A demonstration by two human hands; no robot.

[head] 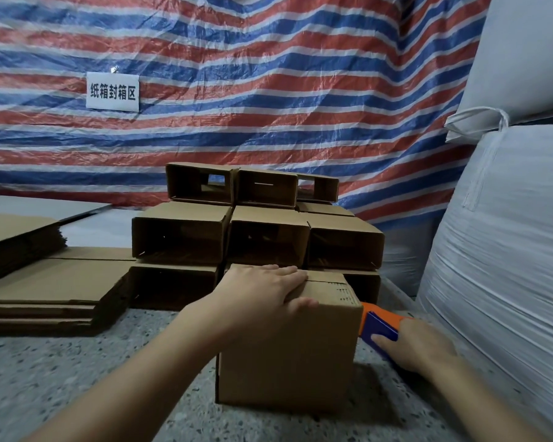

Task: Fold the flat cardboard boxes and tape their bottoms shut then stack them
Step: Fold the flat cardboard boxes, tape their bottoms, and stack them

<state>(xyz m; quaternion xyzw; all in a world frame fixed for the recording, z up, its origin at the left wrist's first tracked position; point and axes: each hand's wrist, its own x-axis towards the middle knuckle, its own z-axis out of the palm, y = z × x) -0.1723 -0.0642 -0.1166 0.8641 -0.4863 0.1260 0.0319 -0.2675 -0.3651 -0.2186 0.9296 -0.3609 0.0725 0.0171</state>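
A folded cardboard box (288, 355) stands on the speckled floor in front of me, its closed flaps facing up. My left hand (262, 293) lies flat on those flaps, fingers straight, thumb over the near edge. My right hand (419, 346) grips a blue and orange tape dispenser (379, 325) against the box's right side, near its top corner. Behind the box a stack of folded boxes (259, 231) lies in three rows with open ends toward me. A pile of flat cardboard boxes (51, 288) lies at the left.
Big white wrapped sacks (505, 250) crowd the right side. A red, white and blue striped tarp (268, 90) hangs behind, with a white sign (112, 92) on it. A second pile of flat cardboard (16, 237) sits at the far left.
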